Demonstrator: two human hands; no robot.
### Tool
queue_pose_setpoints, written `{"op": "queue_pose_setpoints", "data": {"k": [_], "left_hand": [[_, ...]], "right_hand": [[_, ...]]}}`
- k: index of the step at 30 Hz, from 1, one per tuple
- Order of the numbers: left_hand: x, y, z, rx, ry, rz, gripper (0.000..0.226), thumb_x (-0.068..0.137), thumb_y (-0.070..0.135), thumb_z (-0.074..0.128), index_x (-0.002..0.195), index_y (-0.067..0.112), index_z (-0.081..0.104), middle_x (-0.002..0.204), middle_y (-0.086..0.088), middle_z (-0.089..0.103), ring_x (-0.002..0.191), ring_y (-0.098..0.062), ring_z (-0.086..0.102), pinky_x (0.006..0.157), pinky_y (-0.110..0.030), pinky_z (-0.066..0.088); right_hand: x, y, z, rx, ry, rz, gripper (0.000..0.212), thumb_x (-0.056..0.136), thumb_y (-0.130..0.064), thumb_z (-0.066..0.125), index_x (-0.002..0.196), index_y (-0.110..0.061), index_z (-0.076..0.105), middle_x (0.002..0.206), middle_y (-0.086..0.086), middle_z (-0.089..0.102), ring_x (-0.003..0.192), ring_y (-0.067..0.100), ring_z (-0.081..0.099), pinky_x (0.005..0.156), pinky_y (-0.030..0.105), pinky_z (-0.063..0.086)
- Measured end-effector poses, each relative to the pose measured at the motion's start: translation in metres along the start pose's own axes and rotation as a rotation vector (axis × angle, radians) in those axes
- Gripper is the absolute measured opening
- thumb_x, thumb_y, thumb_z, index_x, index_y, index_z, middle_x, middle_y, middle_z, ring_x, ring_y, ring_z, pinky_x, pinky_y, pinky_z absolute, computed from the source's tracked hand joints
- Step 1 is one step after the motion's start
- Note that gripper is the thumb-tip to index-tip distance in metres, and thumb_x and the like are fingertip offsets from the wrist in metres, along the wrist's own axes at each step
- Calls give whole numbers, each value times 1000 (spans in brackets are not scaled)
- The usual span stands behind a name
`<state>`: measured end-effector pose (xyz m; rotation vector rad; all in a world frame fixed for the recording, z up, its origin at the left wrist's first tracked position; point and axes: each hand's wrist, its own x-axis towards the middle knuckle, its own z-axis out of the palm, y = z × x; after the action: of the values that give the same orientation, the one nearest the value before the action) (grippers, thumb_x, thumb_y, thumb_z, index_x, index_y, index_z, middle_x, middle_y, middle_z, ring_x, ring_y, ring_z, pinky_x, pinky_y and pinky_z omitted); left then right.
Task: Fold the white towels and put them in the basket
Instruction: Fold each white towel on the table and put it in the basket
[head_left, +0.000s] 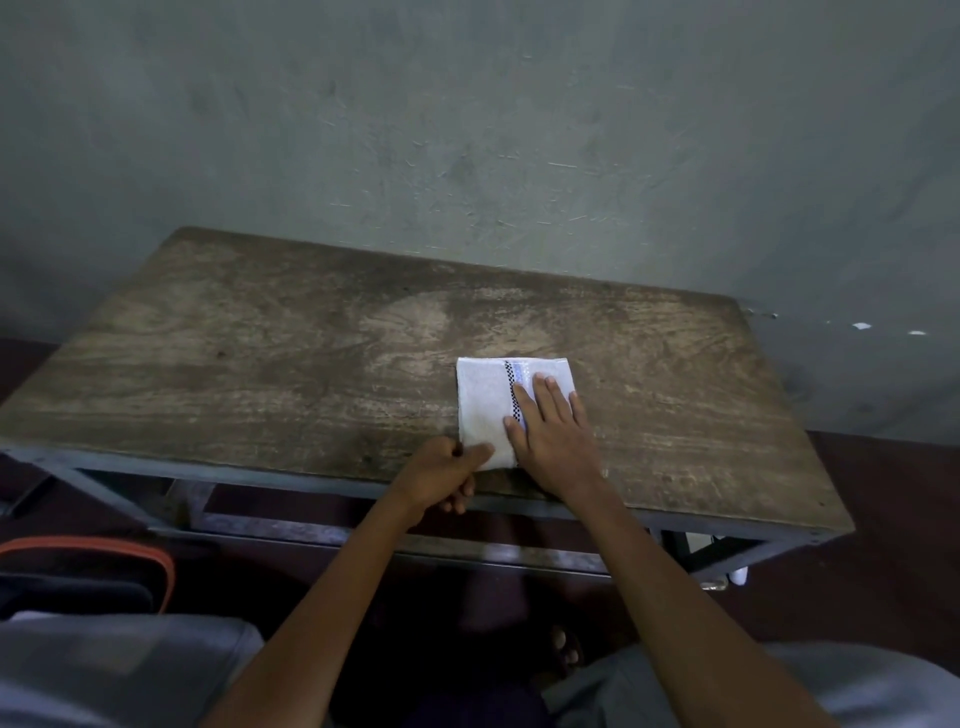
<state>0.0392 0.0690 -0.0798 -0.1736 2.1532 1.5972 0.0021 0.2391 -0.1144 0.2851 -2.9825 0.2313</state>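
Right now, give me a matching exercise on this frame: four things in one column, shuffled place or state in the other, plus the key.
Things
1. towel
2. left hand
3. right hand
4. table

States
A. flat, palm down on the cloth
B. worn wood top on a metal frame
C. folded, white with a checked stripe, near the front edge
D. pinching the cloth's near left corner

Pairs: 1-C, 2-D, 3-A, 4-B
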Motion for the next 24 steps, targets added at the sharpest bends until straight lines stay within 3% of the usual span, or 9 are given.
{"op": "queue_pose_setpoints", "data": {"k": [5,8,11,14,16,17,20,22,24], "left_hand": [[-3,-5,4,-220,93,25,19,88,23,62,73,12,58,50,1,51,33,-7,38,35,-17,30],[-8,-11,2,-114,75,12,22,87,27,65,89,5,61,51,-2,55,32,-8,45,33,-18,33],[-12,-12,-11,-11,102,40,27,84,30,67,87,5,58,49,-2,59,34,-11,52,33,-19,37],[-14,-10,-20,92,299,193,24,86,24,66,74,6,57,53,-5,61,42,-15,56,46,-30,49],[-9,-1,-17,206,497,306,27,88,26,61,68,10,53,57,-2,57,50,-13,52,55,-33,46],[-5,7,-11,261,548,363,29,90,29,57,67,12,52,58,1,54,54,-12,50,57,-32,42],[19,30,20,466,472,593,34,94,39,38,90,19,65,86,1,67,79,-16,60,70,-30,43],[43,35,43,726,366,641,55,88,46,23,116,20,63,118,-2,64,109,-21,57,89,-35,41],[65,32,57,925,289,605,67,85,49,16,130,17,55,138,-7,52,128,-26,46,101,-44,34]], "right_hand": [[1,0,2,-13,31,11,65,90,-49,16,142,-17,38,150,13,35,142,26,27,115,46,15],[-1,1,0,9,4,8,69,88,-53,10,145,-21,33,154,10,28,145,22,20,117,42,10],[1,3,-2,65,-37,-7,70,88,-56,9,147,-23,27,157,7,20,146,19,12,118,40,5],[1,10,-19,573,-56,90,48,98,-38,38,140,-14,41,151,8,35,140,15,28,117,34,16],[-8,24,-36,915,79,248,33,98,-18,46,129,-10,53,134,7,54,122,12,47,105,24,33],[-14,34,-42,949,164,323,27,97,-13,47,122,-10,57,125,7,59,112,12,52,95,20,38],[-35,56,-42,907,212,483,17,94,-13,51,105,-13,63,107,6,65,100,18,58,80,19,38],[-45,63,-33,892,154,503,11,92,-15,55,96,-19,65,103,8,66,99,20,59,87,29,44],[-49,65,-25,833,101,474,9,89,-22,60,91,-29,65,100,4,62,102,21,57,96,38,44]]}}
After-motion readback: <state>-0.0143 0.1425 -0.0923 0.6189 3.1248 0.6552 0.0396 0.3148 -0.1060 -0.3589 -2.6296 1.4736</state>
